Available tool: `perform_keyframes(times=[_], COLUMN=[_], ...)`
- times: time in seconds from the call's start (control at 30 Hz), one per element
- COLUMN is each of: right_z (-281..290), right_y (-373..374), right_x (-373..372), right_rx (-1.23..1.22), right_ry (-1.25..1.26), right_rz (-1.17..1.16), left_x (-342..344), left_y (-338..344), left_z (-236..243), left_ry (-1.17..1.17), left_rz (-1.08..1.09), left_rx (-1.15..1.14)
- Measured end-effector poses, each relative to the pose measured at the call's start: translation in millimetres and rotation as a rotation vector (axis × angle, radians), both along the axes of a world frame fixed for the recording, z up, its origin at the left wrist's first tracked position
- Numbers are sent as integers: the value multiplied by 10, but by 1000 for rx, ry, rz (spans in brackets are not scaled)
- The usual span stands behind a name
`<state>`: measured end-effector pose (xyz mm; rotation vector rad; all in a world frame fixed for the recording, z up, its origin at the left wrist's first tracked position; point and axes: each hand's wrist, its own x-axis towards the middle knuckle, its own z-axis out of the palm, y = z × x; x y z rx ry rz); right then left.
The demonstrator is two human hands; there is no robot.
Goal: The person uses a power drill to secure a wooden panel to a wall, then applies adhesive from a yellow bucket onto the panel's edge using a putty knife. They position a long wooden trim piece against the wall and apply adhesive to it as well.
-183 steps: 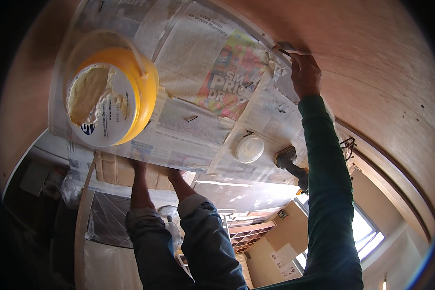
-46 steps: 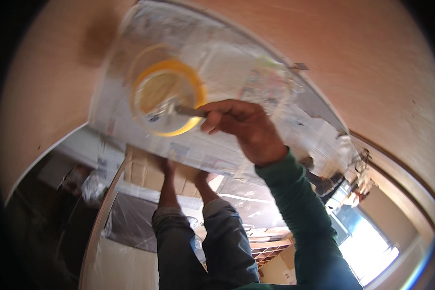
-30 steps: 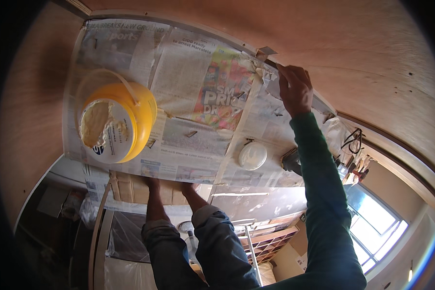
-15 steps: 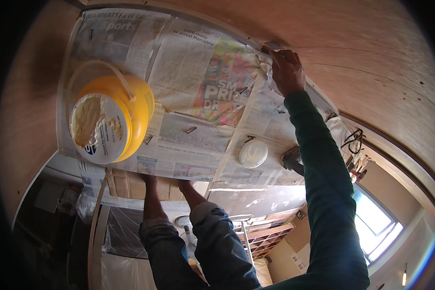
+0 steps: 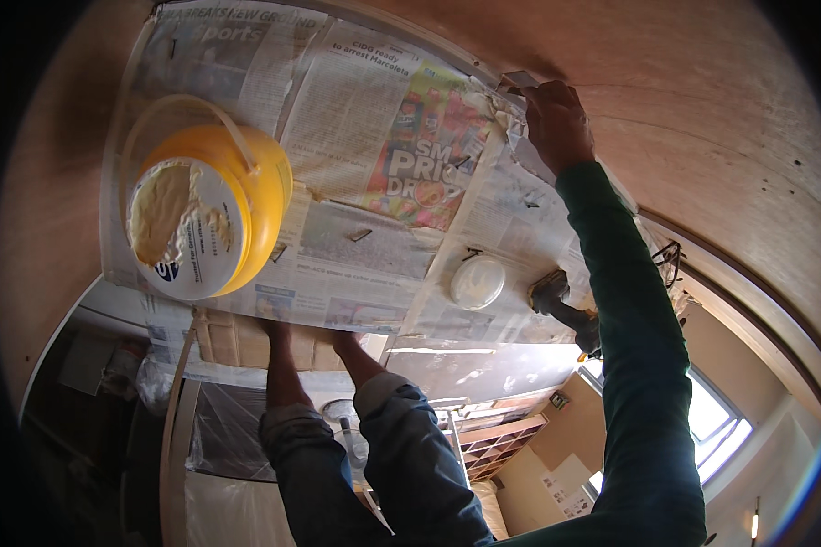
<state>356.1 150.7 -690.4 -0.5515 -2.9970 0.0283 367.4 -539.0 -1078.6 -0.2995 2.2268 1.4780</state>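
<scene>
Head view: well to the left of the right hand (image 5: 559, 123) is a yellow tub (image 5: 269, 191), with cream paste (image 5: 160, 210) on its white top. Newspaper (image 5: 337, 109), dotted with small dark slivers (image 5: 361, 235), spreads from the tub toward the grip. Below the grip and to its left lies a white lid (image 5: 477, 283). Just left of the fingertips is a small plate (image 5: 517, 79) at the paper's edge; touching or apart, I cannot tell. The fingers bend close together, but whether they clamp anything is hidden. No longer over the tub, as a moment ago, the hand is back at this edge, so the handling seems to be here, away from the paste. Below the grip lies a dark tool (image 5: 566, 305), beside the green sleeve (image 5: 634, 346); right of the grip is wood (image 5: 702, 91). The left hand is out of view
</scene>
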Motion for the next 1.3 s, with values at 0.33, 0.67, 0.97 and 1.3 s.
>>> perform_keyframes(times=[0.33, 0.67, 0.97, 1.3], right_z=[-189, -176, 238, -10], right_y=[-66, -86, -37, -41], right_x=[-119, -276, -241, -241], right_rx=[-24, 97, 61, 74], right_ry=[-31, -359, -225, -237], right_rz=[-34, -295, 4, 53], left_x=[-78, -100, -77, -11], left_y=[216, 264, 72, -46], left_z=[298, 322, 75, 0], left_ry=[-113, -156, 108, 55], left_rz=[127, 200, -86, 37], left_rx=[158, 209, -132, -28])
